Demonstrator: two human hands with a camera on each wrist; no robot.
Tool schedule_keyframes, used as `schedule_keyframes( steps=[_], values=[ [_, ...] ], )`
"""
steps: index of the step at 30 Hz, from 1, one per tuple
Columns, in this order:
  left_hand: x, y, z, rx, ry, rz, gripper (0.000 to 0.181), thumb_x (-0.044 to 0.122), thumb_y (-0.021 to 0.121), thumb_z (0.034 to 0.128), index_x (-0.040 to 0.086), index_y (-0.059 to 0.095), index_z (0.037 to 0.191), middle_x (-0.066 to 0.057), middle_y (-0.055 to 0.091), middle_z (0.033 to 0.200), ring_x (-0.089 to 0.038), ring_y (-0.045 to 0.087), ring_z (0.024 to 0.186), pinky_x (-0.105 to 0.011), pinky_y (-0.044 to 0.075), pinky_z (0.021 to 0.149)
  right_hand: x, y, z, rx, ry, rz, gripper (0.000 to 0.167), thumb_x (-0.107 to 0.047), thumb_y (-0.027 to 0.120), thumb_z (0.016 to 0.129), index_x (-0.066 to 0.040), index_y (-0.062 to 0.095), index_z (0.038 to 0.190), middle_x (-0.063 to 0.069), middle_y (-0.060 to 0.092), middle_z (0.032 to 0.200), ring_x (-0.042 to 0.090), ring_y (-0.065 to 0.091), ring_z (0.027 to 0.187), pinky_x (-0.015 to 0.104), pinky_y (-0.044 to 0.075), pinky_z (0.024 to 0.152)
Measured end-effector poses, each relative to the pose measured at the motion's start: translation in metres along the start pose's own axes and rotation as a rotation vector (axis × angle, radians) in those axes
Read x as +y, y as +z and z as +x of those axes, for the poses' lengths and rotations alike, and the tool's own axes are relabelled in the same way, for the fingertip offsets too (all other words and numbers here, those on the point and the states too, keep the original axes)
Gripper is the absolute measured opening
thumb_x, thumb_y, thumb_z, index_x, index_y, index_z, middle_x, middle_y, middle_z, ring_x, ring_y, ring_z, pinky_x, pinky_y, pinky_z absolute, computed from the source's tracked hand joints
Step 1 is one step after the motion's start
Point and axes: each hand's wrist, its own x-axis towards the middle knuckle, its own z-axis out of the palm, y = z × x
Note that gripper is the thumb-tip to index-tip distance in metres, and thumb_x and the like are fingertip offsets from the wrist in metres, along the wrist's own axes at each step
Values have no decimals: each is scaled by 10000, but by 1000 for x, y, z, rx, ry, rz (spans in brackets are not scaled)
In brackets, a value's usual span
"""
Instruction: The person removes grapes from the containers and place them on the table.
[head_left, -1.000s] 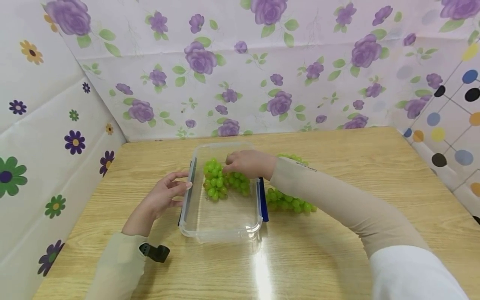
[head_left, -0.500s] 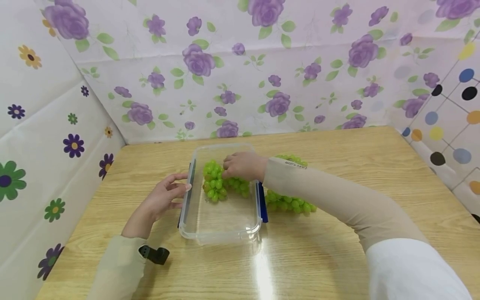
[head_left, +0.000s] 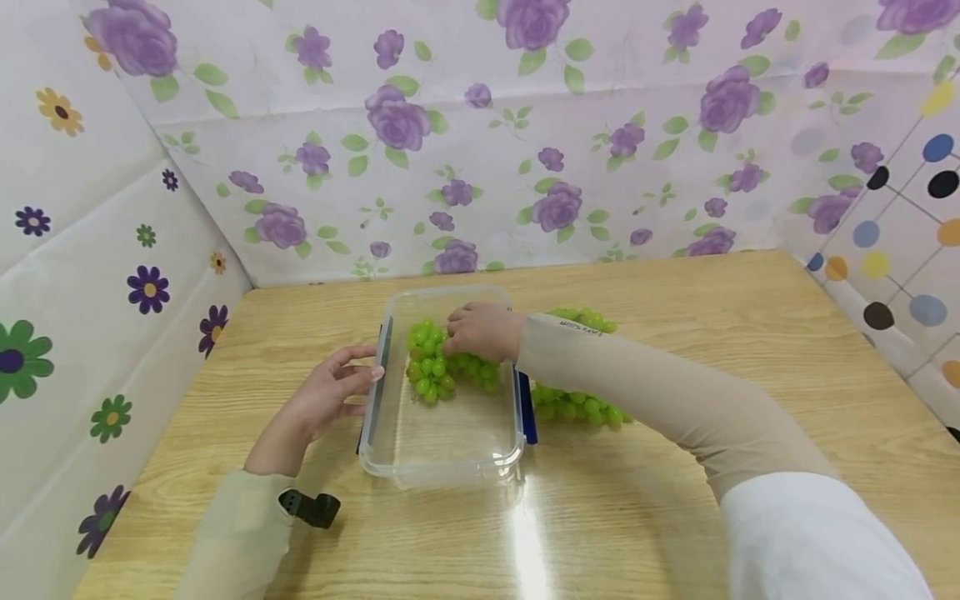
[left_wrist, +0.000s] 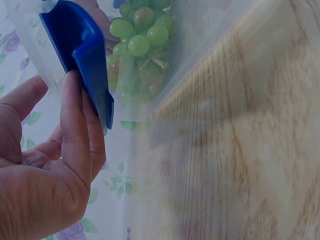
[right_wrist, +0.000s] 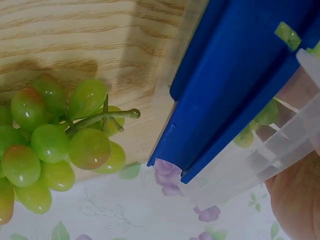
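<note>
A clear plastic container point(head_left: 450, 450) with blue side latches stands on the table. My left hand point(head_left: 330, 392) touches its left side with spread fingers, the thumb at the rim. In the left wrist view, the fingertips meet the blue latch point(left_wrist: 82, 40). Over the right wall my right hand point(head_left: 483, 331) reaches into the container. Its curled fingers grip a bunch of green grapes point(head_left: 482, 373), and the fingertips are mostly hidden. Another bunch of green grapes point(head_left: 429, 367) lies beside it, further left in the container.
More green grapes point(head_left: 577, 407) lie on the wooden table point(head_left: 637, 517) right of the container, partly under my right forearm. Their stem point(right_wrist: 110, 117) shows in the right wrist view. Flowered sheets point(head_left: 480, 167) stand behind and at both sides.
My right hand has shifted slightly left and lower over the grapes inside the container. The right forearm has moved a little left too. My left hand and the container keep their places.
</note>
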Motion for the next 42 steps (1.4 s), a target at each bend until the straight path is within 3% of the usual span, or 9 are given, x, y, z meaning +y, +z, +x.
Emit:
schedule_keyframes(
  steps=[8,17,25,37,42],
  values=[
    [0,0,1,4,3,7,637,340,581,952,113,298,1475,-126,489,1246,-178,561,1021,-334,528,826,0,5,2,-4,19,-60,403,-60,558,944,-265,570,1290,27,579,1286,220,492,1218,347,346,1083],
    [-3,0,1,14,-2,4,623,335,581,952,121,309,1470,-104,497,1228,-192,551,1041,-328,527,812,0,10,0,81,3,-97,294,-43,562,936,-190,604,1187,47,602,1225,238,519,1142,351,320,1094],
    [-5,0,2,26,-4,-8,603,321,582,953,121,324,1459,-73,508,1188,-172,556,1009,-318,531,794,3,8,3,7,-10,2,458,44,589,844,-170,568,1249,51,576,1296,240,474,1257,355,336,1095],
    [-3,3,2,23,-12,-9,592,324,582,952,117,339,1450,-82,509,1183,-165,556,1015,-312,525,800,4,10,0,-12,6,65,468,26,637,813,-219,620,1211,37,609,1176,211,510,1085,323,463,861],
    [-3,4,2,12,-2,-11,596,318,580,953,98,334,1450,-79,511,1173,-152,557,1005,-305,524,800,5,9,-2,-8,10,122,488,76,618,804,-209,632,1200,46,605,1170,223,516,1098,335,477,882]
  ],
)
